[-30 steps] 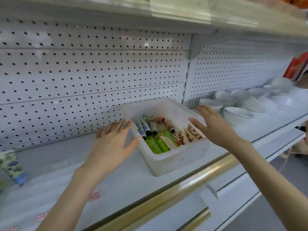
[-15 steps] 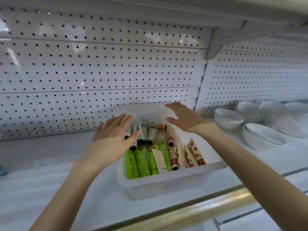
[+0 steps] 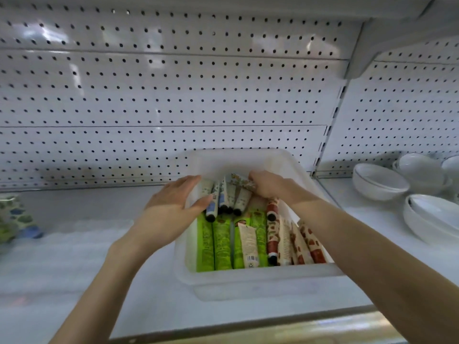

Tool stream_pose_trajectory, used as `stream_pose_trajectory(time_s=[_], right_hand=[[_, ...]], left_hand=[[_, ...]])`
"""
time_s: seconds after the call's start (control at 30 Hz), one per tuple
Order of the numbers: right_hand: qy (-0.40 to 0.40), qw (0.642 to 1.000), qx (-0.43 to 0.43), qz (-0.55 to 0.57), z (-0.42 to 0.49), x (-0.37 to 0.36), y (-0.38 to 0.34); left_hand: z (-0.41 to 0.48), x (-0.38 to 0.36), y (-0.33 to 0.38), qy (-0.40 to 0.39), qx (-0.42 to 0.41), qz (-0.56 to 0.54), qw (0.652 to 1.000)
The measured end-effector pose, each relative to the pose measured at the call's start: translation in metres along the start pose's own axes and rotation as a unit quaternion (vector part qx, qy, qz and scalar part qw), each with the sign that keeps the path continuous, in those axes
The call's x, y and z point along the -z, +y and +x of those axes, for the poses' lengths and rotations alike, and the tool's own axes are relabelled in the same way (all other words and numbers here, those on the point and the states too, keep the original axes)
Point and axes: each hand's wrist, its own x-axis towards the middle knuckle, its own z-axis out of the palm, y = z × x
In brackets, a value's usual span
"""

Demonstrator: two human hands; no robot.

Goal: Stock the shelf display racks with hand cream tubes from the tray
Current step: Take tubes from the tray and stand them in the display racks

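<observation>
Right hand (image 3: 269,186) atop hand cream tubes (image 3: 224,197) at far end of tray (image 3: 248,278)

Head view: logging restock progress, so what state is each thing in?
tray, on shelf, open-topped, stocked
green tubes, lying flat in tray
floral tube, at tray's back, gripped
left hand, fingers straight, over tray's left rim
right hand, curled round floral tube
bowls, upright, some nested

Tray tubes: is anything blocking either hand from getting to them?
Nothing visible does. The tray is open-topped; the right hand is inside its far end, fingers curled on a patterned tube. The left hand lies open over the left rim beside the pale tubes.
</observation>
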Motion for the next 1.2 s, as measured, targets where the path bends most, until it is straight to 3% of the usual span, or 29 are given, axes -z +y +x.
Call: stream_pose_trajectory(time_s=[0.13,0.27,0.33,0.4,0.53,0.73,1.1,1.2], right_hand=[[0.014,1.000,0.007,0.010,0.001,0.008,0.002],[0.018,0.991,0.021,0.131,-0.010,0.028,0.000],[0.012,0.954,0.050,0.294,-0.025,0.046,-0.007],[-0.003,0.895,0.093,0.437,-0.045,0.064,-0.016],[-0.018,0.821,0.177,0.542,-0.092,0.091,-0.031],[0.033,0.832,0.236,0.500,-0.146,0.083,-0.045],[0.052,0.799,0.236,0.551,-0.162,0.067,-0.048],[0.017,0.826,0.212,0.522,-0.162,0.063,-0.044]], left_hand=[[0.002,-0.002,-0.002,0.012,-0.008,-0.062,0.998],[0.006,-0.002,-0.003,0.036,-0.017,-0.083,0.996],[0.008,-0.002,-0.003,0.051,-0.018,-0.105,0.993],[0.010,-0.001,-0.001,0.068,-0.021,-0.131,0.989],[0.013,0.005,0.011,0.107,-0.032,-0.271,0.956],[0.005,0.023,0.035,0.167,-0.127,-0.390,0.897],[-0.003,0.012,0.040,0.125,-0.160,-0.476,0.856],[-0.004,0.012,0.036,0.132,-0.166,-0.493,0.844]])
